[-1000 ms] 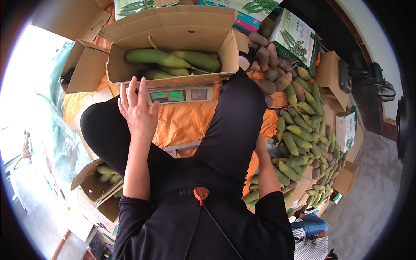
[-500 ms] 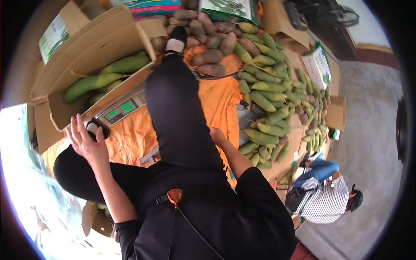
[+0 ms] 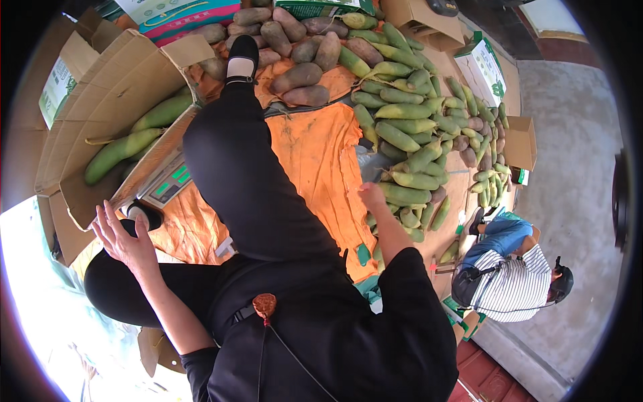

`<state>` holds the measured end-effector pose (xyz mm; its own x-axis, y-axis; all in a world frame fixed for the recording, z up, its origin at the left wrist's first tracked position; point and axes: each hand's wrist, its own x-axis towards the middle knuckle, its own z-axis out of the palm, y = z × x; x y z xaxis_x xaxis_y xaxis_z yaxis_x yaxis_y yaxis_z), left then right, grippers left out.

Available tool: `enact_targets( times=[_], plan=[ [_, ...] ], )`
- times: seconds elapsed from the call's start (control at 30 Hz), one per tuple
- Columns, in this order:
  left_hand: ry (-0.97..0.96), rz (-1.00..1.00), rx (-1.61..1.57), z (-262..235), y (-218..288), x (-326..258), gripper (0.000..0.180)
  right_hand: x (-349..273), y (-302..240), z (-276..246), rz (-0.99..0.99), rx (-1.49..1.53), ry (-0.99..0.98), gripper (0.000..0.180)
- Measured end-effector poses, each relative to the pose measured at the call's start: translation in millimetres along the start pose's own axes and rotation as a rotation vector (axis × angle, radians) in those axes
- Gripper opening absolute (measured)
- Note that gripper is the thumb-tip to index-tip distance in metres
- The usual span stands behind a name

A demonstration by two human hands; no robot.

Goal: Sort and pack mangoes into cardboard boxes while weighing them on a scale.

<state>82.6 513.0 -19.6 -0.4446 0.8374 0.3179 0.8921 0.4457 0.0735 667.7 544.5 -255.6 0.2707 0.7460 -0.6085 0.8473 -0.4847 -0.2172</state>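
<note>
My left hand (image 3: 124, 244) is open, its fingers spread at the lower corner of a cardboard box (image 3: 84, 221). Inside that box lie several long green radishes (image 3: 120, 154). The box rests at a scale (image 3: 171, 181) with lit green displays. My right hand (image 3: 372, 196) is closed, fingers curled, and no object shows in it. It hovers over the edge of an orange sheet (image 3: 321, 154), just left of a large pile of green radishes (image 3: 405, 127). Whether it touches any of them I cannot tell.
Reddish-brown radishes (image 3: 295, 77) lie beyond my outstretched foot (image 3: 242, 57). Printed cartons (image 3: 187, 17) stand at the far side. An open cardboard box (image 3: 425, 23) and a white-green carton (image 3: 481, 70) flank the pile. A person in a striped shirt (image 3: 512, 285) sits at the right.
My right hand has moved from beside my thigh rightward and farther away, toward the green radish pile. My left hand stays spread by the box. The view has shifted somewhat.
</note>
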Motion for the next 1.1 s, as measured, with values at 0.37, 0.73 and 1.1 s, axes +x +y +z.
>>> enact_targets(
  times=[0.37,0.73,1.1],
  plan=[
    [-0.090,-0.057,0.047,1.5,13.4,4.3,0.074,-0.7,-12.7,-109.3,0.023,-0.690,-0.082,0.061],
    [-0.105,-0.066,0.032,-5.6,14.6,7.2,0.077,4.0,16.0,-103.4,-0.072,-0.984,0.008,0.018],
    [-0.159,-0.176,0.041,-17.6,18.1,6.6,0.075,10.1,-20.4,-119.5,-0.249,-1.075,0.053,0.014]
  ],
)
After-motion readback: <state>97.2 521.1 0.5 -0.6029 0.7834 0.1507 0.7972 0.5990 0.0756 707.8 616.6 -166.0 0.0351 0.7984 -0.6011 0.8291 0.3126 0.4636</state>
